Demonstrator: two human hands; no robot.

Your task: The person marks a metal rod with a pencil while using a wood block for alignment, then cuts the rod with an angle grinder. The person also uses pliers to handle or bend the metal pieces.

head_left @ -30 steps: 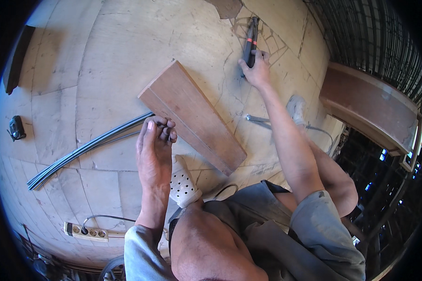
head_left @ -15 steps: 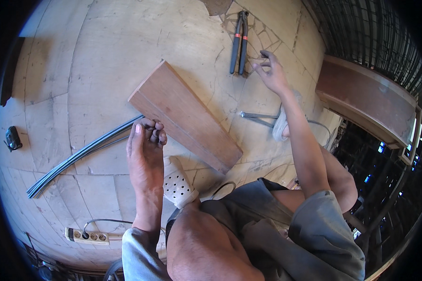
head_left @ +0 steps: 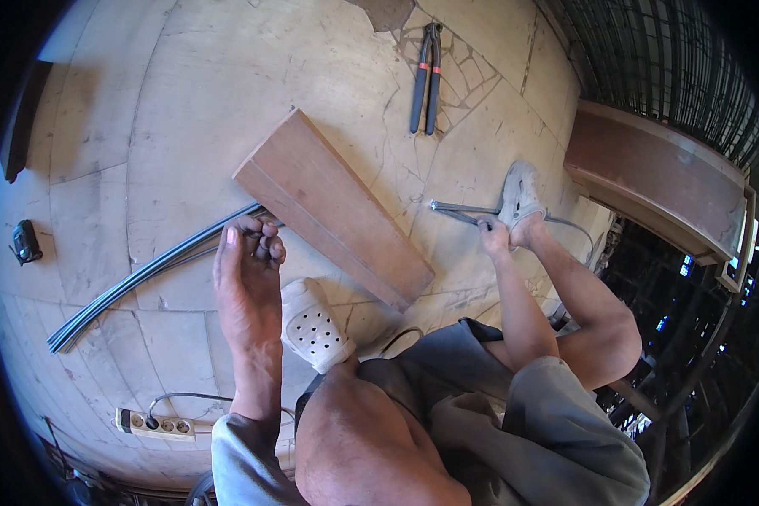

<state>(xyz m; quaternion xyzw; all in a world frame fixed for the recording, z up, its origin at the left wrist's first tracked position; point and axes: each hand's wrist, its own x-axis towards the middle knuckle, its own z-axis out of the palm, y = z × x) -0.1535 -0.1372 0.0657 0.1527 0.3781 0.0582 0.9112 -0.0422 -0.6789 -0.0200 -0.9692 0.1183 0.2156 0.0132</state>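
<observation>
My left hand (head_left: 249,282) is raised palm up above the floor, left of my white clog (head_left: 314,325). Its fingers curl loosely, apart from the thumb, and hold nothing. Down by the other clog (head_left: 521,190), my right hand (head_left: 494,237) has its fingers closed at the near ends of a few thin metal rods (head_left: 460,207); the fingertips are partly hidden. A reddish-brown wooden board (head_left: 337,211) lies slantwise between my feet. A bundle of long thin grey rods (head_left: 152,274) runs from the board's left edge toward the lower left.
Pincers (head_left: 426,80) with black and red handles lie on the tiled floor ahead. At the left are a small dark device (head_left: 25,243) and a power strip (head_left: 162,424) with a cable. A brown wooden bench (head_left: 649,181) and a dark metal grille (head_left: 666,59) stand at the right.
My right hand has come down and back from near the pincers to the short rods by my right foot, its fingers closing. My left hand has shifted slightly left.
</observation>
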